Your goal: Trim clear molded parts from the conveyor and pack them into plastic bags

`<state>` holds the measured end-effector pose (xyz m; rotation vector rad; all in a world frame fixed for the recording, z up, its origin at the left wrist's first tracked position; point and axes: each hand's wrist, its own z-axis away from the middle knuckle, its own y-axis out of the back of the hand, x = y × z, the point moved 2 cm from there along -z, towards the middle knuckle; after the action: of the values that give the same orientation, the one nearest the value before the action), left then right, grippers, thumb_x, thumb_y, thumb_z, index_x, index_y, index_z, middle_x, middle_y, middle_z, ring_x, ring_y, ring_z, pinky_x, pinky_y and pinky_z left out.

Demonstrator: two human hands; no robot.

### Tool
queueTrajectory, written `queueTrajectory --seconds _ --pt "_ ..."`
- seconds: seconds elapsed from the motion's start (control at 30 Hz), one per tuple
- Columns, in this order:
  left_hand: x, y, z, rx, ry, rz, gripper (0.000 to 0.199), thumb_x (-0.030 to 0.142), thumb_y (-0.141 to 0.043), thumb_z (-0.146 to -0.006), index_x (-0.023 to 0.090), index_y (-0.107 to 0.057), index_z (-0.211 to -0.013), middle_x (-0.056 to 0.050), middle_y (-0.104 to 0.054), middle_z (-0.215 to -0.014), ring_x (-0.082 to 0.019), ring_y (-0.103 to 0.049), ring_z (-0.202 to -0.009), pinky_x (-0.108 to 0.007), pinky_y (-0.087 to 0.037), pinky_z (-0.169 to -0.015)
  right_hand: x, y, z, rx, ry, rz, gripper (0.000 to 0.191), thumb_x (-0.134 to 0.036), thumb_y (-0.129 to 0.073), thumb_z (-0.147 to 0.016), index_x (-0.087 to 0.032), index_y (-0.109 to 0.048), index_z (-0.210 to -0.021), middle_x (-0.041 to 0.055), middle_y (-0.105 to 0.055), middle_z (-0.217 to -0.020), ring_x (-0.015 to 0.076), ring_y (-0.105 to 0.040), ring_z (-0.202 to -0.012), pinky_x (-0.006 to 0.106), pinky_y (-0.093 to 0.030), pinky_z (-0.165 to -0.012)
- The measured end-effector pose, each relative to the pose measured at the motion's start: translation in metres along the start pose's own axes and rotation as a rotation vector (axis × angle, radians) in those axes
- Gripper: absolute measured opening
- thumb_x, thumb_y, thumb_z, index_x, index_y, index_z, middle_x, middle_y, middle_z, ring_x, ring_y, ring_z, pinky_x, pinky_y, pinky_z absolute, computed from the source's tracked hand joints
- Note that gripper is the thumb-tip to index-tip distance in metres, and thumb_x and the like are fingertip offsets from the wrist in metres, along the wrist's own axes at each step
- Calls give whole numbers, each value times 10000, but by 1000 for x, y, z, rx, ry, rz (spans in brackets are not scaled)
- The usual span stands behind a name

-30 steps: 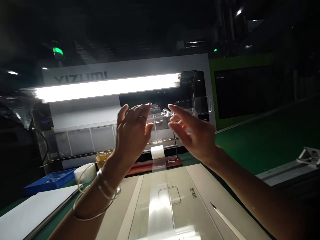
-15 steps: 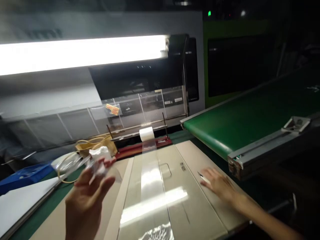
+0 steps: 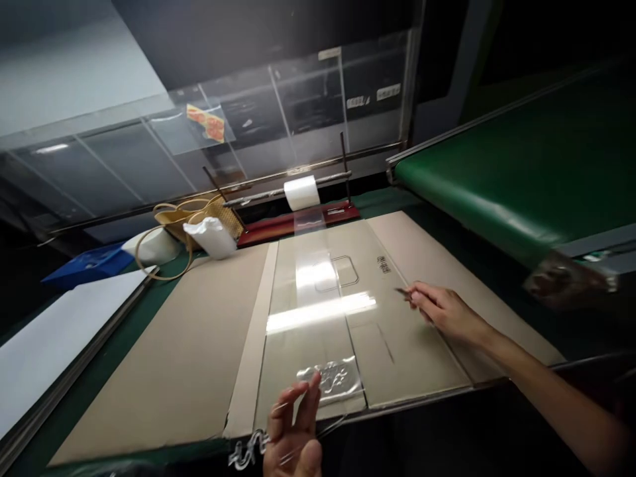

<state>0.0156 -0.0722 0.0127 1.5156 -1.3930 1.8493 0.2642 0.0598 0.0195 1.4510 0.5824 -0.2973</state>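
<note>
My left hand (image 3: 295, 424) is at the front edge of the work surface, fingers apart and curved upward. Its fingertips are beside the crinkled near end of a clear plastic film strip (image 3: 318, 331); I cannot tell whether they touch it. Thin shiny strands cross the fingers, and a crumpled bit of clear plastic (image 3: 246, 452) is next to the hand. My right hand (image 3: 440, 308) is closed around a small pointed metal tool (image 3: 401, 291), mostly hidden in the fingers. It is above the glossy beige board (image 3: 397, 358), on which the film lies.
The film runs back to a white roll (image 3: 302, 193) on a rod above a red base (image 3: 278, 227). A green conveyor belt (image 3: 521, 165) stands at right. White sheets (image 3: 84, 318), a blue tray (image 3: 89, 264), a woven bag (image 3: 189, 215) and crumpled white plastic (image 3: 211, 237) are at left.
My left hand has moved from beside the white plastic at left down to the film's near end, its fingers now apart. My right hand keeps the pointed tool. The view has tilted down.
</note>
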Motion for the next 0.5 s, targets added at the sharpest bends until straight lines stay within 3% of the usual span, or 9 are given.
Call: queueTrajectory --seconds 0.1,0.2,0.33,0.5 --pt "5 1 7 -55 -63 -17 432 371 -733 -631 219 -609 -1017 -50 -600 -1027 -355 -565 -1035 -486 -416 -956 -50 -9 37 -108 385 -228 411 -477 -277 -919 -207 -521 -1109 7 -620 -815 112 -558 -645 222 -401 -567" --pt "14 2 8 -211 -142 -27 434 306 -741 -638 231 -596 -1040 -43 -606 -1025 -315 -578 -1029 -456 -429 -955 -85 -23 60 57 675 -207 618 -681 -321 -791 -153 -601 -946 21 -593 -713 122 -527 -613 247 -353 -550" --pt "24 4 9 -363 -277 -32 464 228 -713 -655 227 -569 -1095 -44 -593 -1064 -263 -570 -1043 -409 -426 -970 -102 -36 62 327 739 -82 716 -783 -209 -720 -159 -508 -535 -16 -439 -485 92 -354 -454 265 -222 -474" --pt "30 0 15 -349 -326 -30 494 221 -705 -652 225 -556 -1124 -41 -579 -1057 -240 -539 -1063 -401 -412 -987 -107 -30 61 452 751 -74 693 -739 -183 -780 -167 -385 -445 -35 -335 -436 79 -258 -435 263 -166 -468"
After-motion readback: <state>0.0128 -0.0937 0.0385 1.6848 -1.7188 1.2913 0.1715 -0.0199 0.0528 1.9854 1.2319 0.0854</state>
